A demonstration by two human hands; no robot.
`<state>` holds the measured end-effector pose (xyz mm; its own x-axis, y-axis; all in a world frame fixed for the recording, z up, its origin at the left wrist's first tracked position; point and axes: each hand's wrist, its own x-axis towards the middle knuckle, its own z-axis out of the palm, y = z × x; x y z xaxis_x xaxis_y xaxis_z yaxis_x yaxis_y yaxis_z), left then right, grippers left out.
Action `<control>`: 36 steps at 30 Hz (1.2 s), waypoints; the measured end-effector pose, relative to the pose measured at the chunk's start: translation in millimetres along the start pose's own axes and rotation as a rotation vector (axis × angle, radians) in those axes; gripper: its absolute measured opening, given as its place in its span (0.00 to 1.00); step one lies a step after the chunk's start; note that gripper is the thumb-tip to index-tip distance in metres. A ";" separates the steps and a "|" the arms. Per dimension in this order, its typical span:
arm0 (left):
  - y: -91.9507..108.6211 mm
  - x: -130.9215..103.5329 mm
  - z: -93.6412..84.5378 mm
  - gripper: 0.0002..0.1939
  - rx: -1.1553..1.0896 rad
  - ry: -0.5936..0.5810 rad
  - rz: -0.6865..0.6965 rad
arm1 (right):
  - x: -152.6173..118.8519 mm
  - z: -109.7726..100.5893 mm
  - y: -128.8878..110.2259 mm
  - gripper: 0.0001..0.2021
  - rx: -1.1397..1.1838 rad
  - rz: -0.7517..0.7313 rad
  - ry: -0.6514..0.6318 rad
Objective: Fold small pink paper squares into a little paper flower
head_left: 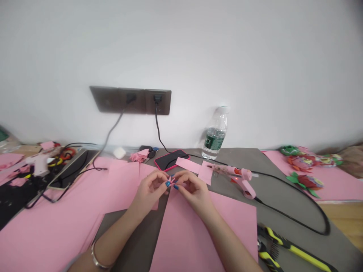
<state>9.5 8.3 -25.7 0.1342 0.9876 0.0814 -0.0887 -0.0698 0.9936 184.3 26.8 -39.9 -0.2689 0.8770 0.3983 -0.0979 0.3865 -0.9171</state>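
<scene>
My left hand (151, 190) and my right hand (192, 189) meet at the middle of the desk, fingertips nearly touching. Both pinch a small piece of pink paper (171, 181) between thumbs and forefingers; most of it is hidden by the fingers. Under my right forearm lies a large pink paper sheet (193, 234). Smaller pink paper pieces (188, 165) rest just beyond my hands, beside a phone with a pink rim (171, 159). To the right of my right hand, a pink hot glue gun (235, 175) lies on its side, its cord trailing right.
Yellow-and-black pliers (295, 249) lie at the front right. A water bottle (214, 136) stands against the wall. Paper flowers (304, 166) rest on pink paper at the far right. Another phone (74, 169), cords and pink sheets (65, 223) cover the left. A wall socket (132, 100) holds two plugs.
</scene>
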 end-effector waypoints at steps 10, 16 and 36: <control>-0.7 -0.3 -0.3 0.14 -0.116 -0.007 -0.154 | 0.3 -0.3 0.0 0.07 -0.002 -0.016 0.013; 2.7 0.3 0.3 0.11 -0.067 0.010 -0.067 | 0.1 0.7 0.5 0.09 0.060 0.021 0.025; 3.4 -6.3 1.1 0.02 0.227 -0.020 0.061 | -3.3 1.5 1.9 0.08 0.111 0.151 -0.015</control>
<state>9.5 1.6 -22.7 0.1555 0.9776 0.1416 0.1267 -0.1619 0.9786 183.5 24.2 -43.0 -0.3022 0.9180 0.2568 -0.1600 0.2168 -0.9630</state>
